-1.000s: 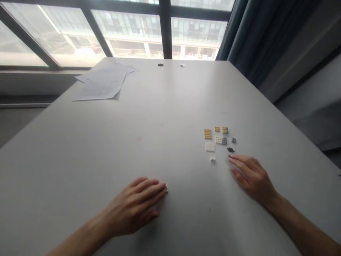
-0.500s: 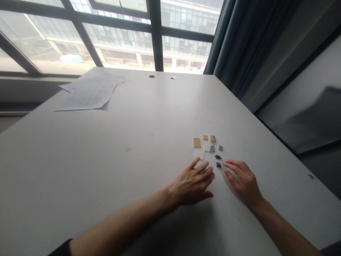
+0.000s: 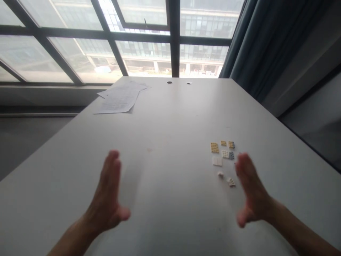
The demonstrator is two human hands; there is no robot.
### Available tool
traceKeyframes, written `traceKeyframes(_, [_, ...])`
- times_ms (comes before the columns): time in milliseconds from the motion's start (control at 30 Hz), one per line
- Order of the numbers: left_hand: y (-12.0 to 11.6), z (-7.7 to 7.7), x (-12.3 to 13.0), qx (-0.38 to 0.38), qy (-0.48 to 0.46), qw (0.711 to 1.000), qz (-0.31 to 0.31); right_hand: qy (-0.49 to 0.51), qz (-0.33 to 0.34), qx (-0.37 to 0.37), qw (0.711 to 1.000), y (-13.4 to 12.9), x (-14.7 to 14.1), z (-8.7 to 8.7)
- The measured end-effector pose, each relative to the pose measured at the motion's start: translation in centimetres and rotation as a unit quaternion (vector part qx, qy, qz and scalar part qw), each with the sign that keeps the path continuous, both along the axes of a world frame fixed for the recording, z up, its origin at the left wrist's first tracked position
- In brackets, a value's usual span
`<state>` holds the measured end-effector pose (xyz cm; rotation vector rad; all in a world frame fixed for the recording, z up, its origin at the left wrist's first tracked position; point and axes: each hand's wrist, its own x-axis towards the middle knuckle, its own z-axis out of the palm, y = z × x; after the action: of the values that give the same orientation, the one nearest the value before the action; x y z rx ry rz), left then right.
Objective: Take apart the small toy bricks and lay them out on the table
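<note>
My left hand [image 3: 108, 195] hovers above the white table at the left, holding nothing, thumb apart from the stretched fingers. On the right, my right hand [image 3: 252, 193] mirrors it, also free of any object and slightly blurred. Just left of the right hand lie small building-brick pieces: a yellow studded block [image 3: 214, 147], a smaller yellow piece [image 3: 223, 143], a yellow and grey piece [image 3: 231, 144], a white studded piece [image 3: 225, 154] beside a grey one [image 3: 231, 155], and flat white tiles [image 3: 217, 161]. Nearer me are a tiny whitish piece [image 3: 220, 175] and a light cluster [image 3: 231, 182]. The right hand hides part of this area.
Printed paper sheets [image 3: 119, 99] lie at the table's far left. Two round cable holes, one dark [image 3: 169, 82] and one partly covered [image 3: 189, 83], sit near the far edge of the white table [image 3: 173, 124]. Behind are windows and a dark curtain [image 3: 245, 53].
My hands have moved wide apart, the left one far to the left. Light pieces below the tiles now show; the dark pieces are no longer visible near the right hand. The view has turned left.
</note>
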<state>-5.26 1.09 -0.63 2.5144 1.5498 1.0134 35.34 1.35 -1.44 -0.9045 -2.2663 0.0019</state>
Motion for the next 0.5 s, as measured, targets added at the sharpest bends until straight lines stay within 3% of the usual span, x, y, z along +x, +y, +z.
traceKeyframes(100, [-0.8, -0.6, 0.6, -0.041, 0.195, 0.967, -0.157, -0.186, 0.158, -0.083, 0.966, -0.1, -4.4, 0.4])
traceKeyframes(167, [-0.8, -1.3, 1.3, -0.114, 0.252, 0.940, -0.200, -0.229, 0.207, -0.160, 0.937, 0.1, -6.4, 0.0])
traceKeyframes(300, [-0.5, -1.8, 2.1, -0.195, 0.255, 0.919, -0.229, -0.225, 0.219, -0.253, 0.915, 0.7, -7.5, -0.8])
traceKeyframes(500, [-0.3, -1.3, 1.9, -0.215, 0.250, 0.915, -0.233, -0.212, 0.211, -0.251, 0.921, 0.7, -7.2, -0.5])
